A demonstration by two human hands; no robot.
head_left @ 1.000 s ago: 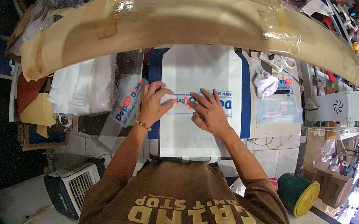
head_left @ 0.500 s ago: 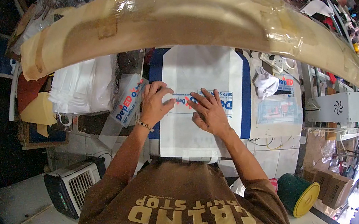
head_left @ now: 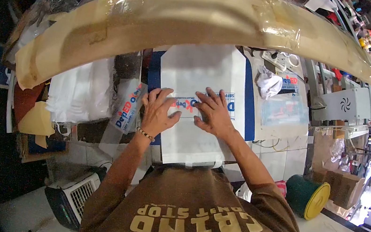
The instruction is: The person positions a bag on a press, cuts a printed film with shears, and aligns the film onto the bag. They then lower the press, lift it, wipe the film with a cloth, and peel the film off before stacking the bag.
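A white fabric bag [head_left: 187,140] lies flat over a dark blue board [head_left: 251,101], whose sides show beyond the bag. Across the bag's middle is a clear film strip [head_left: 230,104] with blue and red lettering, upside down from here. My left hand [head_left: 159,113] rests at the strip's left end, fingers bent and spread, thumb toward the middle. On its wrist is a beaded bracelet [head_left: 145,134]. My right hand [head_left: 215,114] lies palm down over the strip's right part, with fingers spread. Both hands appear to press on the strip; neither grips anything.
A long tan, tape-covered curved piece [head_left: 185,14] spans the view above the bag. Left are stacked white bags [head_left: 80,91] and a loose printed film [head_left: 125,112]. Right are more printed films [head_left: 286,109], a white cloth [head_left: 268,83], a grey machine [head_left: 346,105] and a green bin [head_left: 300,194].
My left hand has shifted slightly inward, toward my right hand. My right hand stays nearly in place on the strip. The whole view has moved a little.
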